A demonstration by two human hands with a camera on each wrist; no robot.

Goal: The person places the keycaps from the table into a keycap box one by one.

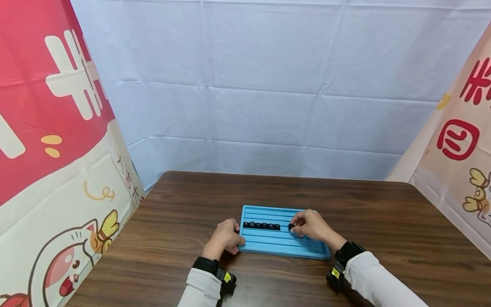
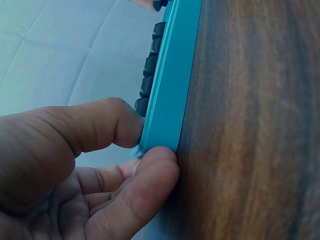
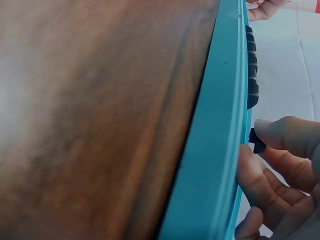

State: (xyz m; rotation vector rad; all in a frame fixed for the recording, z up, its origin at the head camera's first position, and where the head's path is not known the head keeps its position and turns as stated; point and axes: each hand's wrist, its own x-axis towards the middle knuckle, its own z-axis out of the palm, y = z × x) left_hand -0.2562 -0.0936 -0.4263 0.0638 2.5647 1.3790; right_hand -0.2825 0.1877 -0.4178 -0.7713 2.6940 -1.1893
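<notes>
A blue grooved tray (image 1: 268,244) lies on the table, with several black keycaps (image 1: 261,226) standing in a row along one groove on its left half. My left hand (image 1: 225,237) grips the tray's left end, thumb and fingers at its rim. In the left wrist view, the thumb (image 2: 117,125) lies near the end of the row and a fingertip (image 2: 157,167) meets the side wall. Between thumb and finger, my right hand (image 1: 311,226) pinches a single black keycap (image 3: 258,142), low over the same groove and to the right of the row, with a gap between.
The brown wooden table (image 1: 184,204) extends around the tray on all sides. A pale cloth (image 1: 261,106) hangs behind it, with printed banners on the left (image 1: 76,179) and right (image 1: 452,183). Both wrists wear black camera straps.
</notes>
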